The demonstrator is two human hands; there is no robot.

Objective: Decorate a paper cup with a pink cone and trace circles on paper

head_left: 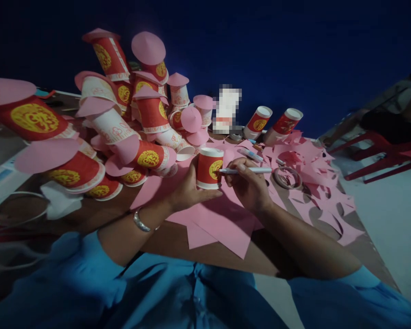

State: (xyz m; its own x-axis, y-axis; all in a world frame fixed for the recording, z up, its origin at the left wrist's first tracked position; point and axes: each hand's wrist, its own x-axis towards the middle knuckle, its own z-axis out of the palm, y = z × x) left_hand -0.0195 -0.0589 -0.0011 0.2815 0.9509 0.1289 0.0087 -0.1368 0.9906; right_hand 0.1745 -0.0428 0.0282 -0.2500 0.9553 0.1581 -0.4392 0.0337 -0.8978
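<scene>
1. Head view: curled round the left side and base of a red paper cup, gripping with left hand; tapered, white-banded, stamped with a round yellow emblem
2. Pinching a slim, smooth, pale pen in right hand, tip at the emblem
3. Lying below, flat and overlapping: straight-edged pink sheets; at right, curved, jagged pink offcuts
4. Heaped at left: patterned cups with pink paper cones
5. Held upright between both hands: the red paper cup
</scene>
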